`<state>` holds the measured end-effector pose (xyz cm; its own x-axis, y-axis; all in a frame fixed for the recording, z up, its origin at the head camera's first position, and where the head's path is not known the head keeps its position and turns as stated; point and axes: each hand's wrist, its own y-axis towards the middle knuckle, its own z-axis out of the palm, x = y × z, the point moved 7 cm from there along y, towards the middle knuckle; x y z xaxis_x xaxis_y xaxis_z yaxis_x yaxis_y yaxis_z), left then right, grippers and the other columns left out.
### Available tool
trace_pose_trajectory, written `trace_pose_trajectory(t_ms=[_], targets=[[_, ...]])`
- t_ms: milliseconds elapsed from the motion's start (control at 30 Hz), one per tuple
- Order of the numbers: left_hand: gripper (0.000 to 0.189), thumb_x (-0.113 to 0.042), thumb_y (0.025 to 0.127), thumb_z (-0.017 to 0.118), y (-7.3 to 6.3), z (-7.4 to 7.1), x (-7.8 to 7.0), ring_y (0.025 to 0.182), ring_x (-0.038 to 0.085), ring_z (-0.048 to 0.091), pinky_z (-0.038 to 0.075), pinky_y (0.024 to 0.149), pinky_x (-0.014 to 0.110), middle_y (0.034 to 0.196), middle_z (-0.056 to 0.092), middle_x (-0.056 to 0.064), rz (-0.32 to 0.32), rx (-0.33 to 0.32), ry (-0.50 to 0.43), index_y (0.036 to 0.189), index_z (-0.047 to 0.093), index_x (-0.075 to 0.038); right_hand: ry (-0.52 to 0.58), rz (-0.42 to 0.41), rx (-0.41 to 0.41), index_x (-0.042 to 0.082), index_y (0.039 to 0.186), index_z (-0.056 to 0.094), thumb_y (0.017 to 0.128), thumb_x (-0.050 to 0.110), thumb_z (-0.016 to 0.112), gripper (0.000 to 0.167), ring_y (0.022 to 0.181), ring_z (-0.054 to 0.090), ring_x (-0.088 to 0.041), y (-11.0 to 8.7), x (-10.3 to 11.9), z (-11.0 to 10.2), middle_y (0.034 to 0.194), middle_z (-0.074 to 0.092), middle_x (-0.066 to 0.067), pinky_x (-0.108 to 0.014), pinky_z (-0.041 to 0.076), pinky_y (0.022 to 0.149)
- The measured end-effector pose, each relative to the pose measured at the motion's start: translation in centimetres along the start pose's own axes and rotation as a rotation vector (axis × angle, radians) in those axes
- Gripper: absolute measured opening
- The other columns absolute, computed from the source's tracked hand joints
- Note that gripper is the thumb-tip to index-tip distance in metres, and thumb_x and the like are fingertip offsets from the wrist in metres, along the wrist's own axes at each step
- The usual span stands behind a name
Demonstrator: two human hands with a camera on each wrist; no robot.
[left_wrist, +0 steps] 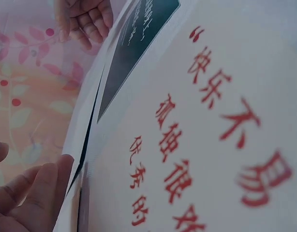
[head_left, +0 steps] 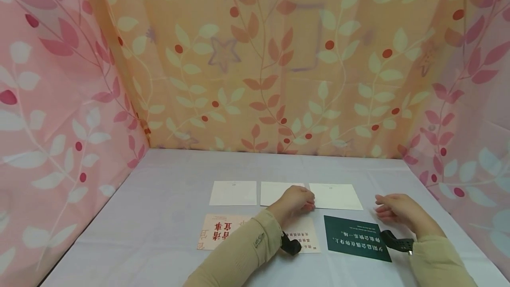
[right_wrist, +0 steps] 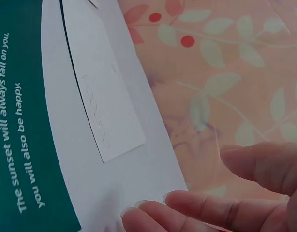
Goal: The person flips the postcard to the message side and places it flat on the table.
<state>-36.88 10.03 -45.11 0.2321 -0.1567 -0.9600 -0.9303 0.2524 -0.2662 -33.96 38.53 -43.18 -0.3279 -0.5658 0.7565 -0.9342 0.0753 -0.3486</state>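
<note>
My left hand (head_left: 294,200) is over the back row of cards, between the middle white card (head_left: 275,189) and the right white card (head_left: 336,196). Its thumb and fingers (left_wrist: 35,193) stand apart in the left wrist view, with nothing seen between them. Under the left forearm lies a cream card with red writing (head_left: 307,231), partly covered. My right hand (head_left: 402,211) hovers right of the white cards, fingers relaxed and holding nothing. Close to its wrist lies a dark green card with white writing (head_left: 354,238), whose English lines show in the right wrist view.
At the back left lies another white card (head_left: 233,193). A pinkish card with large red characters (head_left: 221,229) sits in the front row, partly behind the left sleeve. A white cloth covers the table (head_left: 159,216). Floral curtains (head_left: 255,56) close off the back and both sides.
</note>
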Motion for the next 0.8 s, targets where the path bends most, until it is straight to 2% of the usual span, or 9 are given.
trace_pose_trajectory(t_ms=[233, 533, 800], targets=[[0.016, -0.017, 0.088, 0.058, -1.0, 0.3, 0.3, 0.072, 0.018, 0.065, 0.053, 0.069, 0.027, 0.081, 0.065, 0.009, -0.017, 0.027, 0.022, 0.09, 0.065, -0.003, 0.01, 0.037, 0.016, -0.016, 0.117, 0.045, 0.092, 0.043, 0.049, 0.064, 0.074, 0.063, -0.021, -0.8, -0.8, -0.1, 0.084, 0.065, -0.009, -0.031, 0.054, 0.07], [0.016, -0.017, 0.088, 0.058, -1.9, 0.4, 1.3, 0.074, 0.018, 0.064, 0.053, 0.07, 0.027, 0.085, 0.064, 0.01, -0.052, 0.035, -0.049, 0.092, 0.064, -0.003, 0.042, 0.066, 0.027, -0.016, 0.113, 0.048, 0.092, 0.041, 0.05, 0.061, 0.072, 0.063, -0.022, -1.2, -1.5, 0.1, 0.08, 0.066, -0.009, -0.032, 0.054, 0.069], [0.018, -0.02, 0.088, 0.058, -2.5, 0.6, 1.6, 0.077, 0.019, 0.065, 0.054, 0.072, 0.029, 0.087, 0.063, 0.01, -0.032, 0.092, -0.079, 0.095, 0.063, -0.003, 0.079, 0.091, 0.043, -0.015, 0.107, 0.05, 0.092, 0.039, 0.051, 0.056, 0.07, 0.062, -0.021, -1.3, -2.1, 0.6, 0.077, 0.065, -0.007, -0.032, 0.054, 0.069]])
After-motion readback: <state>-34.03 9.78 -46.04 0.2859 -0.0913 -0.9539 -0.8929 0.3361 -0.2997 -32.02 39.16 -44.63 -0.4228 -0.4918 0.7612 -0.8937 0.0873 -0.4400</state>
